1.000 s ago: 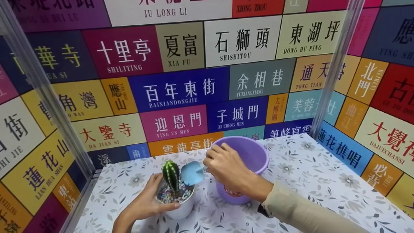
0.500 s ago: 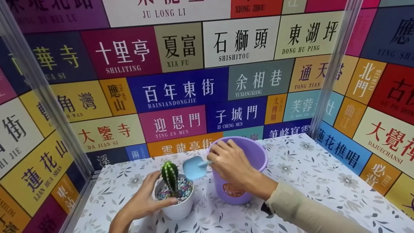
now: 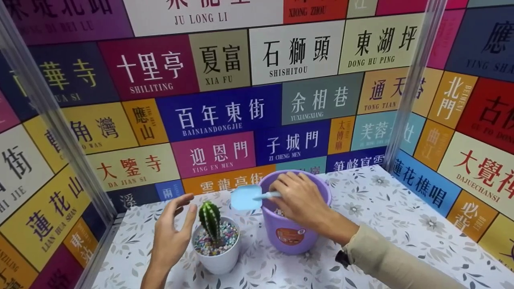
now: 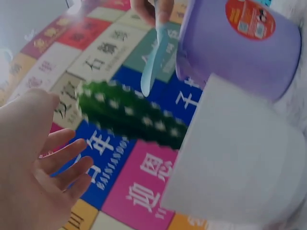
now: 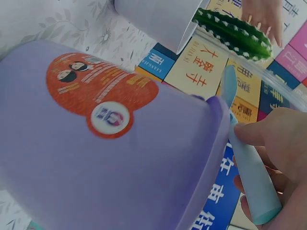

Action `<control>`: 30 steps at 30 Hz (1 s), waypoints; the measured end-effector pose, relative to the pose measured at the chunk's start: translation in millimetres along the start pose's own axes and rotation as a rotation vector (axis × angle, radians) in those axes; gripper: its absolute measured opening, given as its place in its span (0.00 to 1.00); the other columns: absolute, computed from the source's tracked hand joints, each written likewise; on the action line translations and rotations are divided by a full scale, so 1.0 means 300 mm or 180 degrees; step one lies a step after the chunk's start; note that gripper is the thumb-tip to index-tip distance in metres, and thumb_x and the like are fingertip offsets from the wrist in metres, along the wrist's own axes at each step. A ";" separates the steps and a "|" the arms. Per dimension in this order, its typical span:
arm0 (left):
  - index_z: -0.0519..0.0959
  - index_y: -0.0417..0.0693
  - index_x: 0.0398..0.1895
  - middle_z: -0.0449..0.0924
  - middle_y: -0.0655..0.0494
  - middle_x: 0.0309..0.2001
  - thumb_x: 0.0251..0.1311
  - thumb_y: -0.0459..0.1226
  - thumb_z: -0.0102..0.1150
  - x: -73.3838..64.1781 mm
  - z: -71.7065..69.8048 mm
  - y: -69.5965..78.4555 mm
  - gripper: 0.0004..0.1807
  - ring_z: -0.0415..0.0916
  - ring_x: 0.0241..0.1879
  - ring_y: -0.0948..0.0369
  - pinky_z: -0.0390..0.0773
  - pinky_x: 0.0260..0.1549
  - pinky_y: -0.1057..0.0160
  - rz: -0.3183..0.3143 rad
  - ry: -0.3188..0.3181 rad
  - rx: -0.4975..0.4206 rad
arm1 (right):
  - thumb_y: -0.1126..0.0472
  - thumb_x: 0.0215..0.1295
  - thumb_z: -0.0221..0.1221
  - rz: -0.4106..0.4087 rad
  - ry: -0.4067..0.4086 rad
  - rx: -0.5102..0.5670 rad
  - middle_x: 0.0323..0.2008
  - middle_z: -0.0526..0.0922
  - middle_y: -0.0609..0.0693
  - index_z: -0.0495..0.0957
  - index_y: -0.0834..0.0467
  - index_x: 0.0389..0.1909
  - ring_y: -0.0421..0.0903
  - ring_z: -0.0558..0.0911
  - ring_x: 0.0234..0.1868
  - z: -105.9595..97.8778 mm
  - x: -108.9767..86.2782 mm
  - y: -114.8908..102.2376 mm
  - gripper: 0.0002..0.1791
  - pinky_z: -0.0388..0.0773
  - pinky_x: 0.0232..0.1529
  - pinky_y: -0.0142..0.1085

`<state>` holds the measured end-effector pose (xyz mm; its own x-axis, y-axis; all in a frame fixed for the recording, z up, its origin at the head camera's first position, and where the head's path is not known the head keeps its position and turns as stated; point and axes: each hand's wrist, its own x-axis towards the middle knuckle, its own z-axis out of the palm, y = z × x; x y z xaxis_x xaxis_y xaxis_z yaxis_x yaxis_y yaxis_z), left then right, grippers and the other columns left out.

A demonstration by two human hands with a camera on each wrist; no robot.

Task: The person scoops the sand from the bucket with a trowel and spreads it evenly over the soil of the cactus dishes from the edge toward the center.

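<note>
My right hand (image 3: 301, 198) grips the handle of a light blue toy shovel (image 3: 246, 197) over the rim of a purple bucket (image 3: 290, 233). The shovel's blade sticks out past the bucket's left rim, toward the cactus. A white pot (image 3: 219, 261) holds a small green cactus (image 3: 210, 220) with coloured pebbles (image 3: 227, 241) around its base. Left of the pot, my left hand (image 3: 173, 228) is raised with fingers spread, holding nothing and apart from the pot. In the right wrist view, the fingers and thumb wrap the shovel handle (image 5: 254, 182).
A white tablecloth with grey flowers (image 3: 385, 224) covers the table. Behind it stands a wall of colourful street-name panels (image 3: 221, 112), with clear corner posts (image 3: 409, 88) on both sides. Some pebbles (image 3: 280, 212) show inside the bucket. An orange label (image 5: 100, 86) is on its side.
My left hand has let go of the pot and lifted away to the left. The shovel has risen and turned level, moving away from the cactus to the bucket's rim.
</note>
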<state>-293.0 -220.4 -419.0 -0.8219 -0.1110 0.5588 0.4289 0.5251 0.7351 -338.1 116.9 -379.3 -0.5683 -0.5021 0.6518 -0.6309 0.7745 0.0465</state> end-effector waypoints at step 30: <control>0.78 0.55 0.69 0.82 0.61 0.64 0.71 0.37 0.69 -0.071 0.246 0.274 0.24 0.82 0.62 0.62 0.85 0.65 0.60 0.0852 -0.0762 -0.0120 | 0.58 0.60 0.78 0.1124 -0.1149 -0.0112 0.36 0.91 0.47 0.90 0.51 0.37 0.49 0.82 0.37 0.026 -0.034 0.277 0.07 0.69 0.46 0.44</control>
<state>-267.9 -112.5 -398.9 -0.7412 0.2292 0.6310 0.6506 0.4767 0.5911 -388.9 183.4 -388.0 -0.8941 -0.3035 0.3294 -0.3526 0.9304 -0.0999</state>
